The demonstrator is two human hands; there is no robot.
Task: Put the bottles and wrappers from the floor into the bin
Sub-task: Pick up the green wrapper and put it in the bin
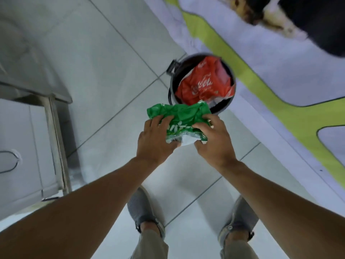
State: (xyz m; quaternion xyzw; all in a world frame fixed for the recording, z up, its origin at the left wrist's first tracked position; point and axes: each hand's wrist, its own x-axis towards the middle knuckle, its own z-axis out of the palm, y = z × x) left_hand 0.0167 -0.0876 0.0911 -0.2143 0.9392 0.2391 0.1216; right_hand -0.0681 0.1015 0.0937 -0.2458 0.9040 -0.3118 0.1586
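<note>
A crumpled green wrapper (182, 116) with white lettering is held in the air between both hands, just in front of the bin. My left hand (155, 142) grips its left side and my right hand (212, 142) grips its right side. The small round dark bin (172, 86) stands on the tiled floor beyond the hands, next to the wall. A crumpled red wrapper (203, 83) fills most of the bin's opening. The green wrapper's far edge overlaps the bin's near rim in this view.
A metal-legged unit with a white cabinet (24, 146) stands at the left. A wall panel with a green stripe (261, 86) runs along the right. My two feet in grey shoes (141, 208) are on the white tiles below the hands.
</note>
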